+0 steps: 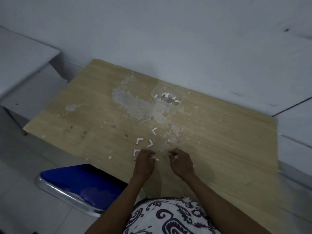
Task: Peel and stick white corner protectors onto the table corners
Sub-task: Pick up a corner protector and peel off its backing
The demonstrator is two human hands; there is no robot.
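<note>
Your loose corner protectors are the small white L-shaped pieces on the worktop (219,149), clustered just above your hands at lower centre: one at (154,130), one at (139,140), one at (150,143), one at (136,152) touching your left hand. More sit in the clear plastic container (168,94) near the wall, upper centre.

Left hand (144,162): fingers curled down onto a white piece (156,159) at its fingertips. Can't tell if the grip is pinching it or only pressing on it. Right hand (181,163): fingers curled in, maybe pinching something tiny; too blurred to confirm.

Handling, my read: these look thin, very light, semi-stiff. They'll skid on the laminate if you push, so pinch one by a leg of the L, not the apex. Backing liner will likely need a fingernail at a leg end. Once peeled, keep fingers off the adhesive.

Watch the flaky grey residue patch (135,105) mid-worktop: debris could foul the glue.
</note>
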